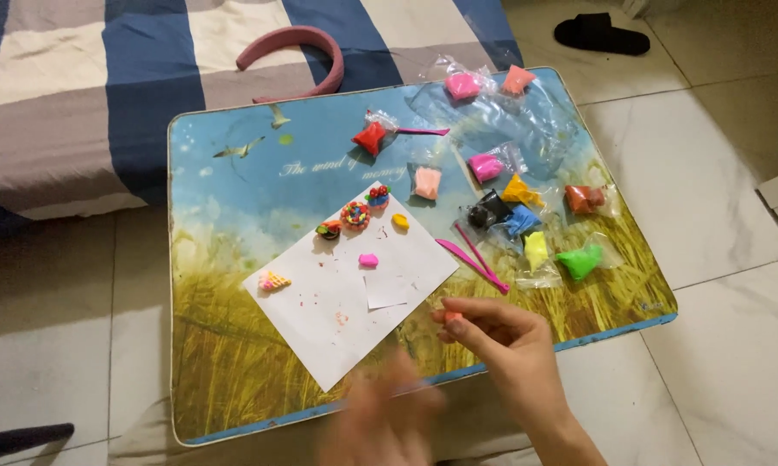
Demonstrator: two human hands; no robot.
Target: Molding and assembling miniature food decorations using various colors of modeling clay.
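Clay bit [452,317]: small orange-red lump, pinched at fingertips of right hand [501,338], just off the near corner of the white paper sheet [346,298].
Right fingers: narrow pinch, closed on the lump.
Left hand [380,423]: blurred, below the sheet's near edge; finger state can't tell.
Sheet: lies on the low table [234,362], tilted diamond-wise.
On sheet: pink blob [368,260] mid-sheet, small clay cone piece [273,280] at left corner, decorated round pieces [354,215] at far edge.
Right of sheet: pink plastic tools [475,259], then bagged clay colours [527,216].
Beyond sheet, off table: pink headband [298,52] on striped bedding [78,95].
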